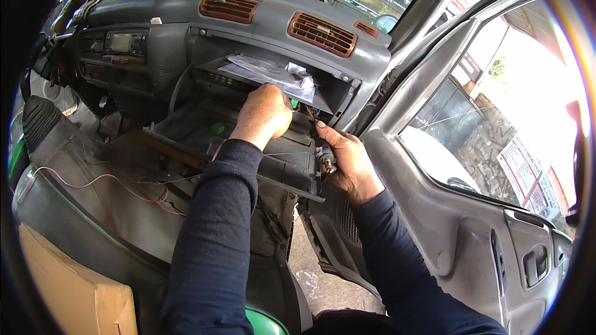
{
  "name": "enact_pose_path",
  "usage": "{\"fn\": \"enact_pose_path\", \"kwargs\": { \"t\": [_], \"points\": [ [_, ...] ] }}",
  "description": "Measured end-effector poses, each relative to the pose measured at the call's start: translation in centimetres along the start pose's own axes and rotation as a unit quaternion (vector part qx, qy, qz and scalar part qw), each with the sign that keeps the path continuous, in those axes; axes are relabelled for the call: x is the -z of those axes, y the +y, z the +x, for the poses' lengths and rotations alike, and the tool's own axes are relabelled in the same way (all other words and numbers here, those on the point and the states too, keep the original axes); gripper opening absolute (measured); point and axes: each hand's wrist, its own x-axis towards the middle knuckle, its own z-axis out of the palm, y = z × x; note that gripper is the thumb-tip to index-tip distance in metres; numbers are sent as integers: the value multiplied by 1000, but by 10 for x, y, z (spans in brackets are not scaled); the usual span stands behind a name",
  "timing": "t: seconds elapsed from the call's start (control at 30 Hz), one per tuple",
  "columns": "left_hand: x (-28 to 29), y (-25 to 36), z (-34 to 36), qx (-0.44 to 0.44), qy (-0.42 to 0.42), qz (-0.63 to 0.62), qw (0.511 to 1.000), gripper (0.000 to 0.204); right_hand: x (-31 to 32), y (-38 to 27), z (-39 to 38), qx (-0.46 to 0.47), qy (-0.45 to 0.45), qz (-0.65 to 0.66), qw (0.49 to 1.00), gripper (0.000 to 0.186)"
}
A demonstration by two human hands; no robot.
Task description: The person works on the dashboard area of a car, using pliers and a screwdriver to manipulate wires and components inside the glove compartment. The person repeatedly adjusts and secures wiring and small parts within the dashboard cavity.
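Cylindrical tool [325, 156]: dark body, metal end; at right side of the open dashboard compartment [339, 96], by the right edge of the lowered panel [285, 169].
Right hand [349, 158]: wrapped around the tool, thumb on top; some fingers hidden behind.
Left hand [264, 113]: fingers curled at the compartment mouth, fingertips out of sight; cannot tell if anything is pinched.
Clear sheet [267, 74]: tilted inside the compartment, just above left hand, crumpled on its right side. Could slide onto the fingers if the knuckles bump it from below.
Thin wire [288, 153]: pale, crosses above the lowered panel between the arms. Could snag or pull loose if either forearm swings.
Red wire [112, 176]: loops across the left side of the cab. A tug could catch it on an edge.
Green piece [217, 128]: loose-looking, on lowered panel near left wrist. A sleeve brush might knock it off.
Grip risk: tool could slip into the gap by the door panel [434, 229] if right fingers loosen.
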Motion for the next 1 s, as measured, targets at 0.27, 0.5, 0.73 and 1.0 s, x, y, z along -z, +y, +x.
{"fn": "enact_pose_path", "kwargs": {
  "t": [0.27, 0.5, 0.73, 1.0],
  "points": [
    [0, -14, 2, 8, 0, 5, 1000, 15, -4, -6, -5, 15, -9, -58, 998, 29],
    [-6, -17, 3, -4, 19, -13, 1000, 17, 3, -5, -6, 15, -9, -115, 993, 29],
    [-14, -13, 7, 25, 61, 23, 998, 18, 5, -5, -1, 19, -3, -154, 988, 28],
    [-11, -7, -1, 42, 57, -6, 997, 19, 4, -7, 1, 12, -1, -159, 987, 29]
  ]
}}
